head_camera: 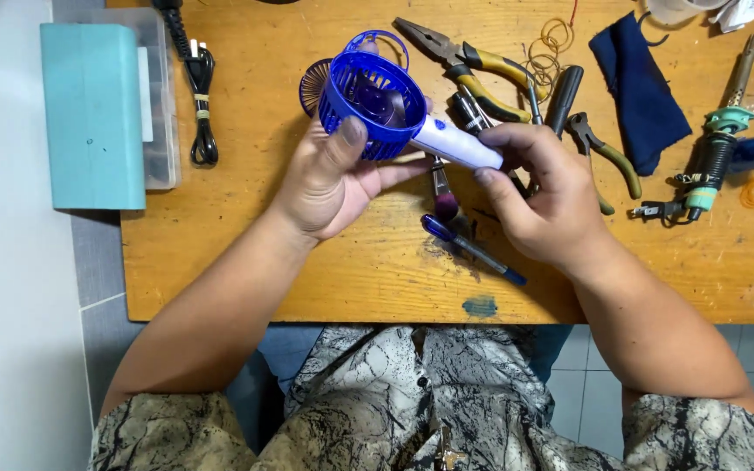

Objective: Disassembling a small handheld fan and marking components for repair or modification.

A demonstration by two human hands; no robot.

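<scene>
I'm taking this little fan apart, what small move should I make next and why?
Probably ease the blue cage off with the left hand while the right hand steadies the white handle. The left thumb already presses the cage rim, and a separate grille piece lies on the table, so the cage looks next.

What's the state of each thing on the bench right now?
Handheld fan: held off the table, front cover off.
Left hand: grips the fan's cage.
Right hand: holds the fan's white handle.
Front cover: lying loose on the table.
Yellow pliers: jaws closed, lying flat.
Black cord: coiled and tied.
Soldering iron: lying flat.
</scene>
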